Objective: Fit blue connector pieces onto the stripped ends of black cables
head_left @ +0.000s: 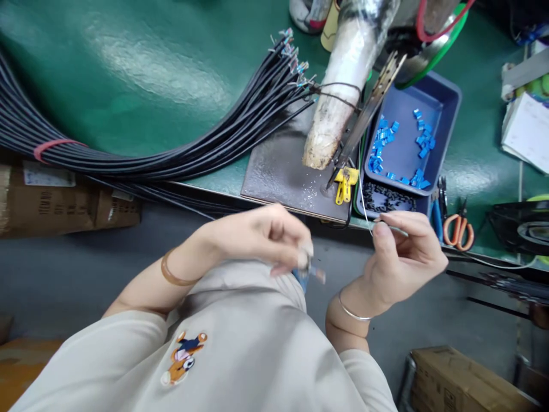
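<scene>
My left hand [278,237] is closed in front of the body, its fingers round a small greyish piece [305,260] smeared by motion, with a pinkish end sticking out to the right. My right hand [403,252] pinches a thin white wire [365,206] between thumb and forefinger near the table's front edge. That wire runs up from the fingers toward the trays. Above and between the hands, a yellow clip [343,186] lies by the tip of a metal strip [369,111], beside a white wrapped tube [330,109] over a dark plate [278,171].
Black cables [171,157] with stripped ends cross the green table [150,68] at left. A blue tray [450,114] holds blue parts, above black parts [381,197]. Orange-handled scissors [458,229], papers [527,131] and cartons [467,380] are at right.
</scene>
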A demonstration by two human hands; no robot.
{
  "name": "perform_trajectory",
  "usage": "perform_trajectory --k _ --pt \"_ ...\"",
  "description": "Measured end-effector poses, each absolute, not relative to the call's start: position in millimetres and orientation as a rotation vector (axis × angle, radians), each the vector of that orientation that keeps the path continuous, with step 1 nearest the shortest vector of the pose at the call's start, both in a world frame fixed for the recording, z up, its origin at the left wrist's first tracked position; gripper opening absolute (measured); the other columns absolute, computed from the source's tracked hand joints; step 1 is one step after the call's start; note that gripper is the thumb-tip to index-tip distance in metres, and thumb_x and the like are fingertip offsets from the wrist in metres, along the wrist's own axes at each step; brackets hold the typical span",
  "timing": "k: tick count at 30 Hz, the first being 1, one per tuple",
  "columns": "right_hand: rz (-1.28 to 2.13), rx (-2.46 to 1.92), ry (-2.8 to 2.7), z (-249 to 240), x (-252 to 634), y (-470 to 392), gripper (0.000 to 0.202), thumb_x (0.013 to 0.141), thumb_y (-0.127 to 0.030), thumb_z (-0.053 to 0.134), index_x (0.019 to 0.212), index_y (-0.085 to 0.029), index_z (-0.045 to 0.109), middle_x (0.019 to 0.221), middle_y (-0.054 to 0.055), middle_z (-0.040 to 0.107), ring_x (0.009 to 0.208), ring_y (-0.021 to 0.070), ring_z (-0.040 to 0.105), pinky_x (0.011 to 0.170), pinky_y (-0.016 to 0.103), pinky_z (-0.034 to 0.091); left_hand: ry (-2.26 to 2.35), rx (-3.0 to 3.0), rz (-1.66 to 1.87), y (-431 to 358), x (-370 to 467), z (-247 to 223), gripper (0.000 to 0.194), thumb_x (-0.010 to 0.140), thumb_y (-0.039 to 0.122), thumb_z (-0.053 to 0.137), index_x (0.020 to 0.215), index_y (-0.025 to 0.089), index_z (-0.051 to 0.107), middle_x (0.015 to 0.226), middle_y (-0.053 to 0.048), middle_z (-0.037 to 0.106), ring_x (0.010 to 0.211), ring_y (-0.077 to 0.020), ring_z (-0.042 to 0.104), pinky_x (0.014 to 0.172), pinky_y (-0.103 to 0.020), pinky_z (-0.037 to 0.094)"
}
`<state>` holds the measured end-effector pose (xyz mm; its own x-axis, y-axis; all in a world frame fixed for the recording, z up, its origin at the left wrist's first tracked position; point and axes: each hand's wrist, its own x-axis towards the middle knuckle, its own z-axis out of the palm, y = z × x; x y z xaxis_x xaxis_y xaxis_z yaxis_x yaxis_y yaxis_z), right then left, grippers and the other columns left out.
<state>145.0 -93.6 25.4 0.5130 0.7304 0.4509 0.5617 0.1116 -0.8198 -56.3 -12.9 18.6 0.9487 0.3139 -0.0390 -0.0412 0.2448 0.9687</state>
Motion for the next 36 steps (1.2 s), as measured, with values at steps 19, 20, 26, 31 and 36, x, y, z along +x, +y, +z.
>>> perform_trajectory --k 19,20,26,31,36 --pt "0.111 -1.593 -1.541 10.8 116.9 -92.4 0.031 0.085 -0.016 0.065 0.112 -0.031 0.07 0.088 -0.002 0.065 0.05 0.0026 0.034 0.047 0.022 0.033 0.598 0.929 0.659 -14.4 -35.3 -6.9 0.025 0.075 0.027 0.077 0.077 0.014 0.055 0.06 0.001 0.067 0.039 -0.0005 0.041 0.038 -0.013 0.03" --pt "0.144 -1.588 -1.54 10.5 117.5 -92.4 0.031 0.085 -0.016 0.065 0.112 -0.031 0.071 0.087 -0.002 0.065 0.051 0.0026 0.034 0.047 0.022 0.033 0.602 0.936 0.663 -14.7 -35.1 -7.0 0.025 0.075 0.026 0.077 0.077 0.014 0.056 0.06 0.001 0.067 0.039 -0.0005 0.041 0.039 -0.013 0.031" --pt "0.226 -1.583 -1.54 8.3 120.3 -89.8 0.025 0.085 -0.016 0.064 0.106 -0.027 0.073 0.086 -0.002 0.064 0.05 0.0023 0.03 0.049 0.023 0.034 0.623 0.961 0.689 -16.8 -34.9 -8.4 0.019 0.079 0.024 0.071 0.08 0.016 0.055 0.061 0.001 0.067 0.037 -0.0006 0.041 0.037 -0.014 0.03" --pt "0.335 -1.541 -1.645 5.1 124.4 -89.0 0.02 0.087 -0.017 0.063 0.1 -0.027 0.073 0.079 -0.002 0.063 0.063 0.0076 0.048 0.061 0.027 0.044 0.695 0.967 0.769 -18.5 -34.7 -8.4 0.027 0.076 0.022 0.073 0.099 0.021 0.059 0.061 0.005 0.067 0.033 -0.0011 0.037 0.034 -0.016 0.024" --pt "0.268 -1.574 -1.355 7.4 133.7 -92.5 0.023 0.086 -0.021 0.067 0.108 -0.025 0.069 0.088 0.0 0.063 0.053 0.0046 0.041 0.049 0.024 0.034 0.729 1.001 0.849 -18.1 -36.1 -5.8 0.019 0.078 0.025 0.071 0.095 0.018 0.064 0.059 0.004 0.065 0.033 -0.0006 0.032 0.032 -0.018 0.019"
